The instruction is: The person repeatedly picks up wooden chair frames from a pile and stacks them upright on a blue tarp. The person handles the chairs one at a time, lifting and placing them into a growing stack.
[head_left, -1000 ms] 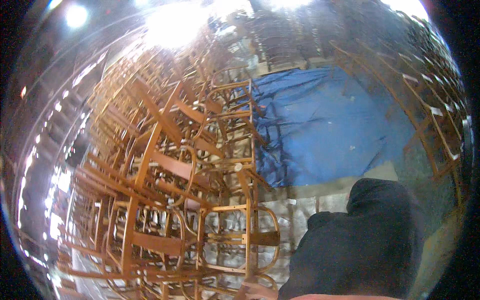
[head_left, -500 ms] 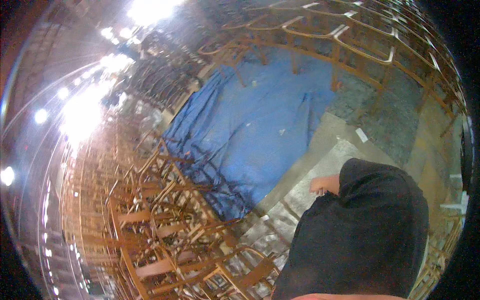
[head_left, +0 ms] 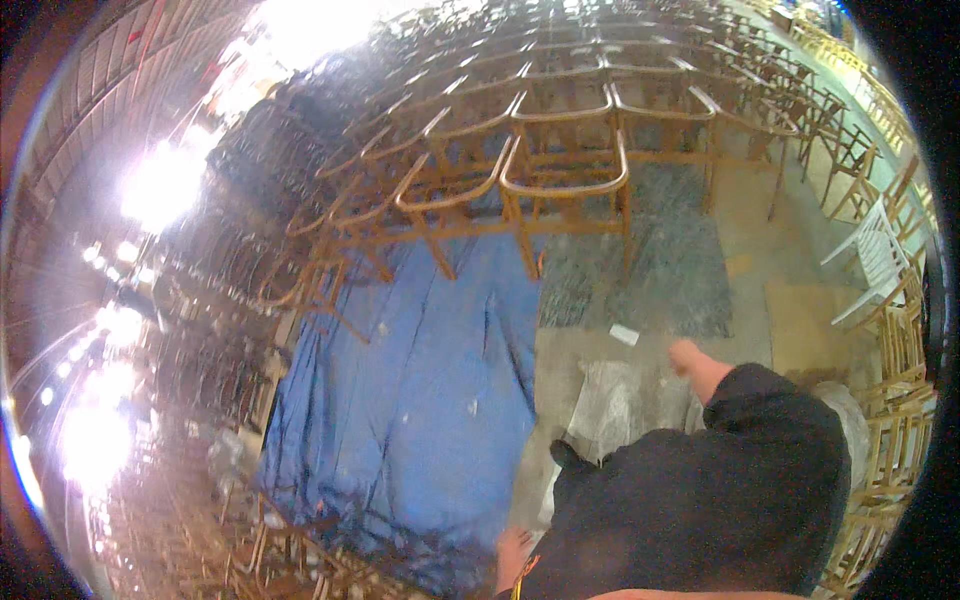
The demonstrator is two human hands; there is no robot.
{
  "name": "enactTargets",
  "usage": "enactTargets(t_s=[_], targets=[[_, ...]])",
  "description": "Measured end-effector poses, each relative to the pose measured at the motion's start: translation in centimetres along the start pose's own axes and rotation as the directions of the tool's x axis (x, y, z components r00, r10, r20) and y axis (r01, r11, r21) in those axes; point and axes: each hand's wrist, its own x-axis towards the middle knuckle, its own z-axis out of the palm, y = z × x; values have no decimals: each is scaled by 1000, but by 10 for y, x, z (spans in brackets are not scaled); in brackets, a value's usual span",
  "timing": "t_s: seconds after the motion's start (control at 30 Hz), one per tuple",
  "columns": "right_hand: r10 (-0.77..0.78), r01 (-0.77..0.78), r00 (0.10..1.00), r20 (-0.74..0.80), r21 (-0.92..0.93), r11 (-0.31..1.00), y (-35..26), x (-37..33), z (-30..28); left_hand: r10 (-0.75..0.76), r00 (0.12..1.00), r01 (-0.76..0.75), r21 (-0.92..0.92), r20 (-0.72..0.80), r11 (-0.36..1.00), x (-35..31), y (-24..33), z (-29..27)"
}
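Likely walking; right hand point(head_left: 690, 358), left hand point(head_left: 514, 546) look empty, clench unclear; reaching wooden chair frames point(head_left: 565, 191) calls for stepping forward.

Wrinkled plastic-looking blue sheet point(head_left: 455, 390), matt cloth garment point(head_left: 700, 500), shiny wooden frames point(head_left: 568, 191); plastic-looking white chair point(head_left: 882, 255)

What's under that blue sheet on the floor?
Anything under the blue sheet is covered, so I can't tell. Only its creased top shows, with pale specks on it; brownish floor is visible beside its right edge.
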Motion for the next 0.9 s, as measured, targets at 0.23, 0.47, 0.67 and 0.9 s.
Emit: enactTargets(t_s=[0.23, 0.47, 0.67, 0.9], targets=[[103, -57, 993, -62, 520, 852, -20, -88, 56, 150, 987, -115, 413, -53, 904, 134, 3, -89], [-9, 112, 994, -112, 976, 188, -82, 8, 18, 337, 763, -636, 546, 551, 546, 283, 95, -120], [363, -252, 767, 530, 768, -588, -11, 140, -57, -152, 879, 400, -525, 452, 751, 393, 195, -139], [277, 190, 864, 420, 238, -953, 120, 273, -188, -244, 962, 268, -580, 121, 770, 440, 275, -181]])
